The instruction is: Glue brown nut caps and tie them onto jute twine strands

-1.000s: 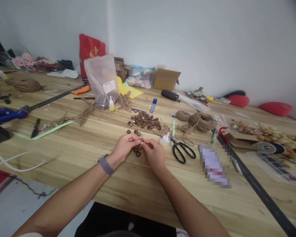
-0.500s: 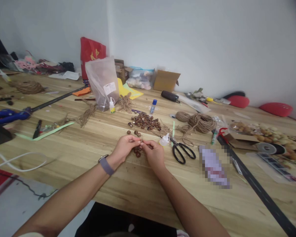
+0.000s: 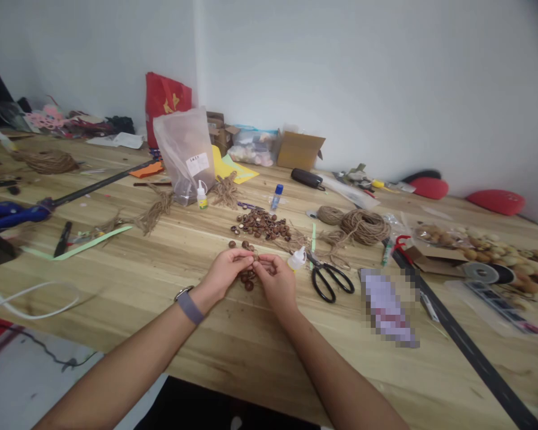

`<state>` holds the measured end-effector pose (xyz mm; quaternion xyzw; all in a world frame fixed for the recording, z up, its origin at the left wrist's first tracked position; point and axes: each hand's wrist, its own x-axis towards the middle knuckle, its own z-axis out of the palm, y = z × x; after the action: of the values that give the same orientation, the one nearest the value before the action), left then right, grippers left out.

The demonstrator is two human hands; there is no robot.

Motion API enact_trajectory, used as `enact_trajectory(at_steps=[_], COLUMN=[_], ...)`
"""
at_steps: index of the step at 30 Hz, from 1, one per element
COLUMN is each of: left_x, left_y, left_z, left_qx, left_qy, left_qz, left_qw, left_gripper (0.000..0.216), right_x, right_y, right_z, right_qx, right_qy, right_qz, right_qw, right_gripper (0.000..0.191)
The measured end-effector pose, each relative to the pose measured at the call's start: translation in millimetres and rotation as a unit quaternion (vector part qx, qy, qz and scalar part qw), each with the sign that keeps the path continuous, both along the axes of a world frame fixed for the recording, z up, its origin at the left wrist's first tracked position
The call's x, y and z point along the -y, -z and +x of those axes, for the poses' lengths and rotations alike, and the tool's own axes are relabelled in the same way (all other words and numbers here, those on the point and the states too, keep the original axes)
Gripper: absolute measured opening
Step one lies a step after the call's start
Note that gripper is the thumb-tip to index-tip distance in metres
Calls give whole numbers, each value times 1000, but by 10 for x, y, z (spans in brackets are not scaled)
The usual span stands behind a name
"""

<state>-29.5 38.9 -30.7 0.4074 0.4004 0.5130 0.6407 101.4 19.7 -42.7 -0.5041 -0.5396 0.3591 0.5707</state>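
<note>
My left hand (image 3: 224, 272) and my right hand (image 3: 275, 280) meet over the wooden table (image 3: 233, 340), fingertips pinched together on a small brown piece I cannot name. Under the fingers lies a little cluster of brown beads (image 3: 247, 278). A few loose beads (image 3: 244, 245) sit just beyond my left hand. A larger pile of brown beads (image 3: 262, 223) lies further back. A small white glue bottle (image 3: 296, 259) lies right beside my right hand. A grey watch band (image 3: 187, 304) is on my left wrist.
Black scissors (image 3: 329, 278) lie right of my hands, with a coil of jute twine (image 3: 363, 226) behind them. A clear plastic bag (image 3: 186, 152) and a red bag (image 3: 164, 101) stand at the back. A long black strip (image 3: 470, 352) runs along the right side.
The hands stay pinched together in the same spot. The view has shifted slightly, so everything sits a little lower left in the picture.
</note>
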Motion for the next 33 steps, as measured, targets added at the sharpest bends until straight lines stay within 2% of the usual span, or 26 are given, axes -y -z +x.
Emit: enact_trajectory(at_steps=[10, 16, 21, 29, 33], left_x=[-11, 12, 53, 37, 2], left_y=[39, 51, 38, 14, -10], left_z=[-5, -22, -14, 3, -25], left_qx=[45, 14, 0, 38, 73], left_qy=[14, 23, 19, 21, 17], left_qz=[-35, 6, 23, -11, -48], left_qw=[998, 1000, 1000, 999, 996], left_gripper=[31, 29, 28, 30, 21], right_x=[29, 18, 12, 51, 39], right_y=[-40, 9, 7, -75, -69], right_z=[22, 27, 33, 27, 15], right_qx=[32, 50, 40, 49, 48], right_qy=[-1, 23, 16, 7, -1], right_qz=[2, 20, 8, -3, 0], right_qw=[999, 998, 999, 999, 999], right_gripper=[18, 19, 18, 17, 16])
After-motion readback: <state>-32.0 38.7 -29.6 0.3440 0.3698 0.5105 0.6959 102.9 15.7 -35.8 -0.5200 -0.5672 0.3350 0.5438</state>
